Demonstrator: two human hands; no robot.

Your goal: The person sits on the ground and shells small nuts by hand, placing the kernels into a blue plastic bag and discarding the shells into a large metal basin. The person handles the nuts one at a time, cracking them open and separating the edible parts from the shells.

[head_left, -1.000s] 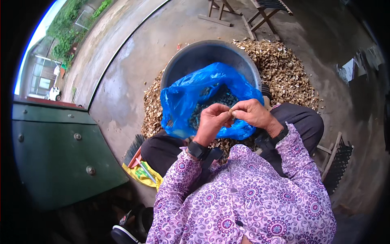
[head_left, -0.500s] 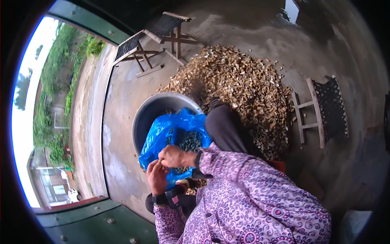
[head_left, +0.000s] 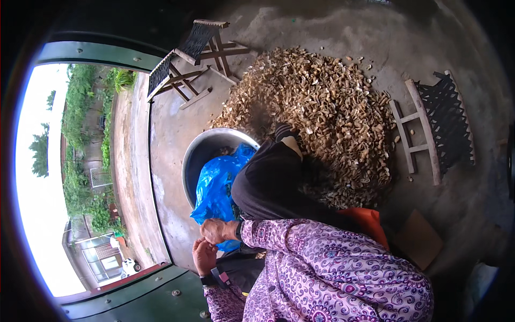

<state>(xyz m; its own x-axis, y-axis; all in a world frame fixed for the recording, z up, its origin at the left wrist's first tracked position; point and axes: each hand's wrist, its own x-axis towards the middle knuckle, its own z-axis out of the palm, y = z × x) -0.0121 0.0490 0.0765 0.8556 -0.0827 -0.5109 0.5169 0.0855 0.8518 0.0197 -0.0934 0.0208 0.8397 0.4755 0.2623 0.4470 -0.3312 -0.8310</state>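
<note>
My left hand (head_left: 205, 256) is closed, its fingertips bunched up against my right hand. My right hand (head_left: 215, 231) is closed too, thumb and fingers pinched just above the left one. Whatever sits between the fingertips is too small to make out. Right beside the hands, a crinkled blue plastic bag (head_left: 219, 174) drapes over the near side of a grey metal basin (head_left: 188, 161). My dark-trousered knee covers much of the bag's opening.
Beyond my foot spreads a big heap of brown shells, seemingly peanut shells (head_left: 332, 115). Low wooden stools with black woven seats stand at the far left (head_left: 201, 40) and right (head_left: 440, 126). An orange thing (head_left: 367, 222) and brown cardboard (head_left: 418, 239) lie at my right.
The view has shifted, and both hands appear lower in it, still pinched together. My knee now hides more of the bag and its dark contents.
</note>
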